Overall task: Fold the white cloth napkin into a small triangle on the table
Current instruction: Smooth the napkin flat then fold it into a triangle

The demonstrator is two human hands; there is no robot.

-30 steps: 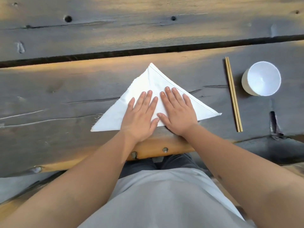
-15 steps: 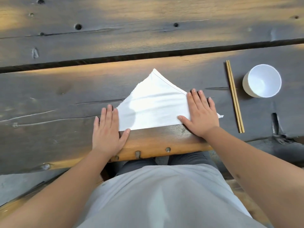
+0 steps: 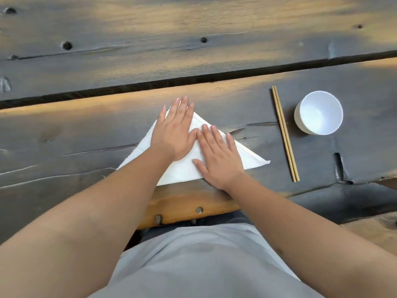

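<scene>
The white cloth napkin (image 3: 250,158) lies on the dark wooden table (image 3: 64,136) as a flat triangle, its long edge toward me and its apex away. My left hand (image 3: 175,130) rests palm down over the apex, fingers together and stretched past the cloth's tip. My right hand (image 3: 219,160) presses flat on the right middle of the napkin, fingers slightly spread. Neither hand grips the cloth. The napkin's left corner is hidden under my left forearm.
A pair of wooden chopsticks (image 3: 284,134) lies right of the napkin, pointing away from me. A white cup (image 3: 319,112) stands further right. A dark gap between planks (image 3: 193,82) crosses the table beyond the napkin. The table's near edge (image 3: 189,203) is just below the cloth.
My left hand has slid from the napkin's left corner up to its apex. My right hand has moved from the right corner back toward the middle of the cloth.
</scene>
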